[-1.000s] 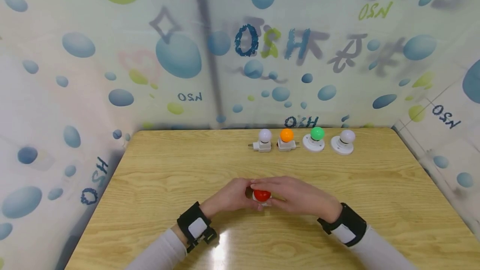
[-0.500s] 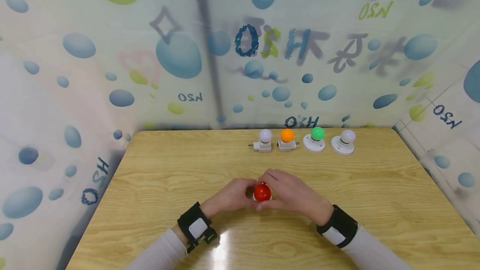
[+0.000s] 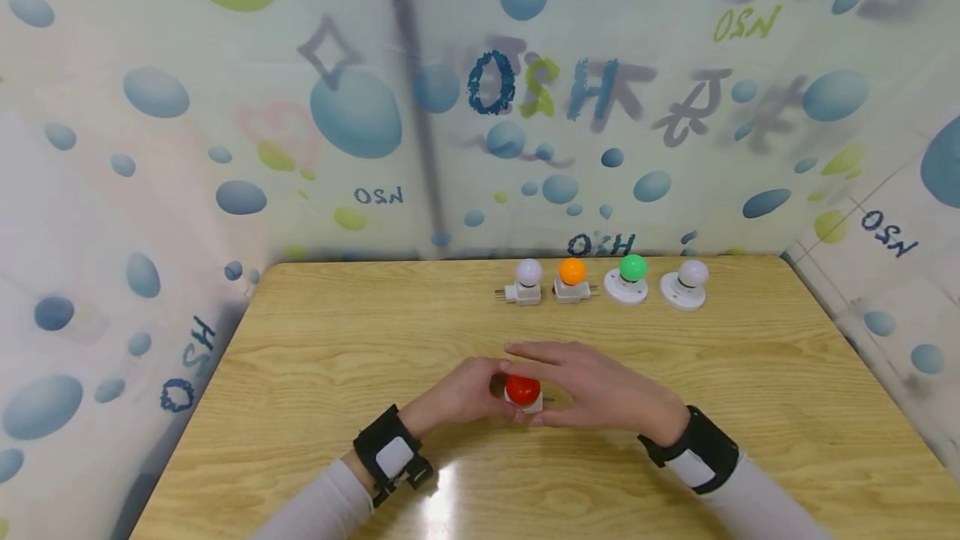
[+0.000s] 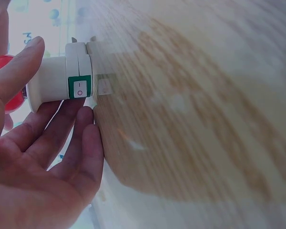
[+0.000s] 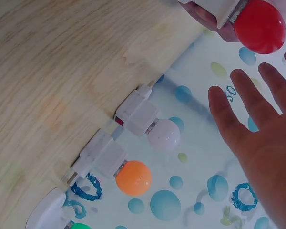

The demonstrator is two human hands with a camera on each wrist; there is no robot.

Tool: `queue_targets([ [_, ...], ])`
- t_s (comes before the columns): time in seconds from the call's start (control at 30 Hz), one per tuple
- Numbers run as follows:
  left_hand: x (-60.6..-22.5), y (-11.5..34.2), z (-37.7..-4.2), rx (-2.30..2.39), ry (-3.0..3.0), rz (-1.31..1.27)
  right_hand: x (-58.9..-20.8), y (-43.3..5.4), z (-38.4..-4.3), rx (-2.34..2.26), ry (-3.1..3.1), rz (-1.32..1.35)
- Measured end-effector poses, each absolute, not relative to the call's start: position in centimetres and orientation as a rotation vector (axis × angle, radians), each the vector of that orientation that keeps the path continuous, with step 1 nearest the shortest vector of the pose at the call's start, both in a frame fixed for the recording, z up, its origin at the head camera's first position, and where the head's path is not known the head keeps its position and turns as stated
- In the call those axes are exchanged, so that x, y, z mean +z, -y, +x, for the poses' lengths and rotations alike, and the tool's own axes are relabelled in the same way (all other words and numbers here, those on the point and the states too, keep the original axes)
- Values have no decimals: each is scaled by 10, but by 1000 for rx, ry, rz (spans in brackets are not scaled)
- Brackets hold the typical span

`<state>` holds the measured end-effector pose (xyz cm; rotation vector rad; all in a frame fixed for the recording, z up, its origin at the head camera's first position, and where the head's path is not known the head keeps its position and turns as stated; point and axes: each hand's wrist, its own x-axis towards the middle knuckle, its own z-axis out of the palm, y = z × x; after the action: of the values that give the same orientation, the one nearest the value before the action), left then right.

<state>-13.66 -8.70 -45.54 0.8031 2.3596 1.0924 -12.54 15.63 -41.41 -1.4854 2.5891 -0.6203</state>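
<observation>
A red light bulb [image 3: 522, 391] sits upright in a white plug-in lamp socket [image 4: 53, 78] at the middle of the table. On the socket's side is a small rocker switch [image 4: 80, 88] in a green frame. My left hand [image 3: 463, 391] grips the socket, thumb on one side and fingers curled round the other. The right hand [image 3: 603, 388] hovers just to the right of the bulb. Its fingers are straight and spread in the right wrist view, with a gap between them and the bulb.
Along the table's [image 3: 337, 340] back edge stand a white bulb [image 3: 528, 272] and an orange bulb [image 3: 572, 271] in plug-in sockets. Right of them are a green bulb [image 3: 633, 267] and another white bulb [image 3: 692, 273] on round bases. A patterned curtain [image 3: 292, 215] hangs behind.
My right hand closed round the red bulb half a second ago, then its fingers opened and drew back to the right. The left hand keeps its grip on the socket.
</observation>
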Motion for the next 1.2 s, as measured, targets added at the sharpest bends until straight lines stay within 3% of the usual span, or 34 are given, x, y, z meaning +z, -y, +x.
queue_targets([
  [0.87, -457, 84, -137, 1025, -2432, 827, -430, -139, -121, -671, -2811, -1359],
  [1.2, -456, 88, -135, 1094, -2365, 782, -422, -148, -122, -681, -2590, -1337],
])
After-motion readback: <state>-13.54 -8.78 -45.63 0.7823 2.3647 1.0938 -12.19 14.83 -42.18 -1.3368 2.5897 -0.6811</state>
